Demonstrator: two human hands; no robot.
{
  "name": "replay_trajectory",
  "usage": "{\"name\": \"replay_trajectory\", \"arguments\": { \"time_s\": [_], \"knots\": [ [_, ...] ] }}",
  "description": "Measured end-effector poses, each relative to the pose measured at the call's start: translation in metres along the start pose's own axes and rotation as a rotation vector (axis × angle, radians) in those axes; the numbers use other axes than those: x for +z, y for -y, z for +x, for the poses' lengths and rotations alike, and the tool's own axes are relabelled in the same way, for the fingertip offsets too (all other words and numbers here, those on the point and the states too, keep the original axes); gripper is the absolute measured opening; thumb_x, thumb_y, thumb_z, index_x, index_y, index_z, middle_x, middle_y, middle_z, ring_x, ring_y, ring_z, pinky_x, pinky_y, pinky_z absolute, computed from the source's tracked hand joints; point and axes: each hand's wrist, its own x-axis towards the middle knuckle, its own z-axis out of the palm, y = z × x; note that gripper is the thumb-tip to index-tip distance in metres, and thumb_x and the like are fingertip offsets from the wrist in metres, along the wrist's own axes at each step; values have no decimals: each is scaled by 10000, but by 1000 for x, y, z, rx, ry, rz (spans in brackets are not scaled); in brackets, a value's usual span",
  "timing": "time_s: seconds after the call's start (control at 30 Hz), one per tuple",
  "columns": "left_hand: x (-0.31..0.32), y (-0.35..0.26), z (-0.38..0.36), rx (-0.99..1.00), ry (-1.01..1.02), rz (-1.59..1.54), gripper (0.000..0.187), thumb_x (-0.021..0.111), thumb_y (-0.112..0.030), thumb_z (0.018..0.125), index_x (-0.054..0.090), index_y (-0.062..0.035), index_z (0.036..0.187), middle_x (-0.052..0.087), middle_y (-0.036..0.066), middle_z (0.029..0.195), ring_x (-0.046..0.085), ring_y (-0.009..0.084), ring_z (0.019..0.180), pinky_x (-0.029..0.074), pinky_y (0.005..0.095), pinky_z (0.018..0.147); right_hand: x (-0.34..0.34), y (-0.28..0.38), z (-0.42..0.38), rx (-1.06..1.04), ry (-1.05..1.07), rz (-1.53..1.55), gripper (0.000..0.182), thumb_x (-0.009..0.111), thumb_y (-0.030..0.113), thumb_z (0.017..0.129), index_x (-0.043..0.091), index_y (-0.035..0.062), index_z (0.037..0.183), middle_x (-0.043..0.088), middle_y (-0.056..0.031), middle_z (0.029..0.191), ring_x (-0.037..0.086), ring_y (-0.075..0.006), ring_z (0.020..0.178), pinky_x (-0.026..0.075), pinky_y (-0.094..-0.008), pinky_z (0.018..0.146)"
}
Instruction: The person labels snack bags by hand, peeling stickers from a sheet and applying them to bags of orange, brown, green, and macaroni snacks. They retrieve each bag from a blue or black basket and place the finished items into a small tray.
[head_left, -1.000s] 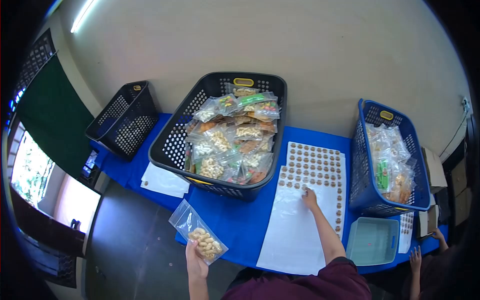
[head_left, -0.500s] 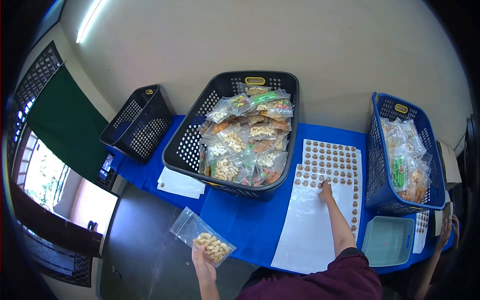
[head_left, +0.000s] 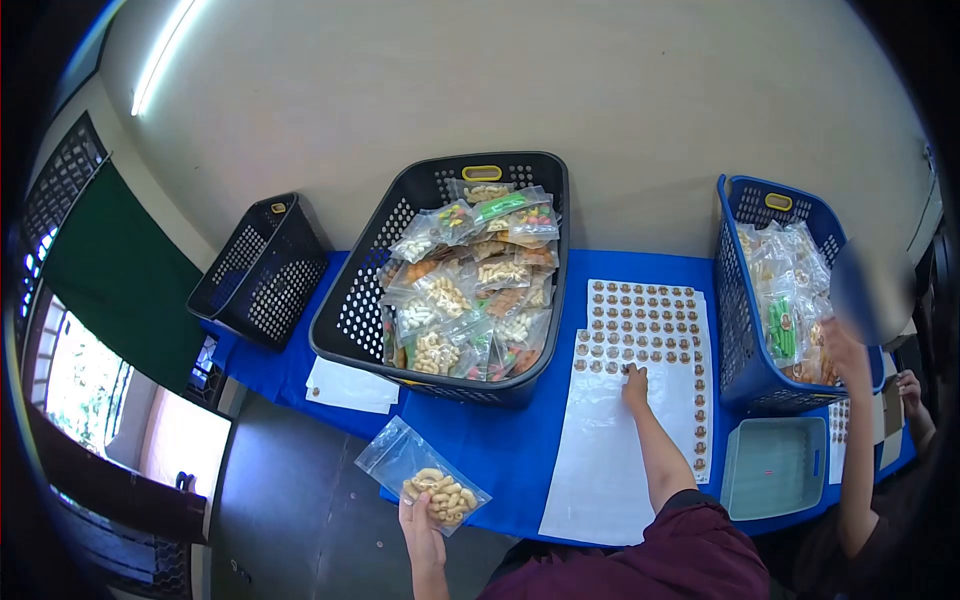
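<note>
My left hand [head_left: 423,535] grips the lower corner of a clear zip bag [head_left: 437,482] of pale, curved snack puffs, held in front of the blue table. On the white sticker sheet [head_left: 610,450], my right hand [head_left: 636,387] has its fingertips bunched at a small round brown sticker [head_left: 627,369], at the end of the lowest partial row. Several rows of like stickers fill the sheet's upper part and a column down its right side. The fingers partly cover the sticker, so how far it is peeled is hidden.
A black basket [head_left: 345,345] heaped with filled snack bags stands behind. Another black basket [head_left: 230,262] is at left, near white sheets [head_left: 350,388]. At right are a blue basket [head_left: 737,350] of bags, a grey-green tray [head_left: 770,500], and another person's hand [head_left: 850,350].
The view has shifted a little. My left hand still holds the bag, and my right hand remains at the sticker row. The other person's arm has risen toward the blue basket, with something blurred by it.
</note>
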Motion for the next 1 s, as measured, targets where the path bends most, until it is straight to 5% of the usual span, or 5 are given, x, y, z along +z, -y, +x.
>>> {"name": "replay_trajectory", "arguments": {
  "time_s": [0.5,0.6,0.67,0.9,1.0],
  "knots": [
    [-4,17,5,-11,199,76,355,451,-87,850,380,5,1185,508,106,1061,539,179,948,448,292,815,8,19,-113,-353,78,379,314,507,-34,665,461,-2,974,463,-166,973,450,-287,941,366,-341,835],
    [2,37,8,-133,332,96,347,453,-95,856,382,4,1181,509,103,1061,543,172,940,452,287,808,-56,73,-215,-66,242,698,57,525,52,785,569,64,818,589,-47,805,545,-160,768,430,-281,684],
    [21,46,4,-202,415,99,330,454,-107,864,392,3,1168,512,99,1057,545,170,931,456,287,800,-77,68,-272,54,336,734,170,558,224,838,584,70,905,599,12,822,519,-67,770,406,-224,661],
    [91,78,-18,-306,805,206,274,484,-76,863,420,9,1115,530,98,1042,542,143,913,446,266,790,-124,32,-377,805,-42,1111,142,556,145,822,597,37,904,604,-15,842,550,-75,739,425,-202,635],
    [113,93,-30,-325,942,264,268,481,-103,870,431,4,1111,550,92,1009,555,139,888,462,258,762,-155,31,-366,788,-223,1222,170,540,165,826,596,34,918,612,-31,864,553,-95,758,413,-220,651]
  ]
}}
